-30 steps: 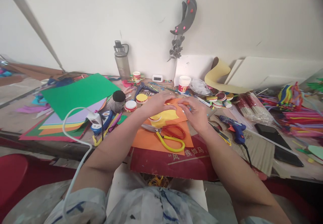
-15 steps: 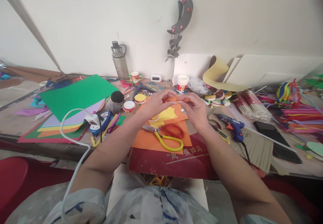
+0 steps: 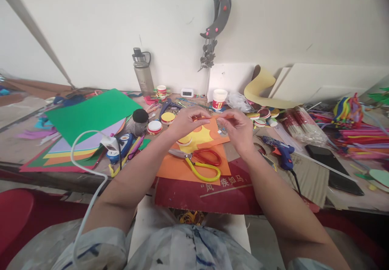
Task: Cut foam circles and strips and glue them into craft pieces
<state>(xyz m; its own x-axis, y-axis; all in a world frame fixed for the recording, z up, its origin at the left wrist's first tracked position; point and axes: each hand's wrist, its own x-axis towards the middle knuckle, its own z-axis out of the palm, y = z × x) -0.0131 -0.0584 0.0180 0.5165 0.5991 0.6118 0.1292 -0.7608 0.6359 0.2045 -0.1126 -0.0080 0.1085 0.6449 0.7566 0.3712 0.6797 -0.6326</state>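
Observation:
My left hand [image 3: 191, 122] and my right hand [image 3: 237, 126] are raised close together over the work area, fingertips pinched. Between them stretches a small orange paper piece [image 3: 215, 116], mostly hidden by the fingers. Below lie a large orange sheet [image 3: 173, 170] and a yellow cut-out [image 3: 202, 136] with a scalloped edge. A round yellow-topped piece [image 3: 184, 141] sits partly behind my left wrist. Scissors [image 3: 194, 158] with one red and one yellow handle rest on the orange sheet, nearer to me than both hands.
Coloured sheets [image 3: 91, 112], a power strip [image 3: 120, 148] with a white cable and a bottle [image 3: 142, 73] stand to the left. A paper cup [image 3: 219, 99] is behind my hands. To the right lie a blue glue gun [image 3: 282, 150], a black phone [image 3: 334, 172] and pipe cleaners [image 3: 364, 142].
My hands have drawn slightly apart while pinching the orange paper; around half a second ago their fingertips were closer together. The scissors have stayed on the sheet.

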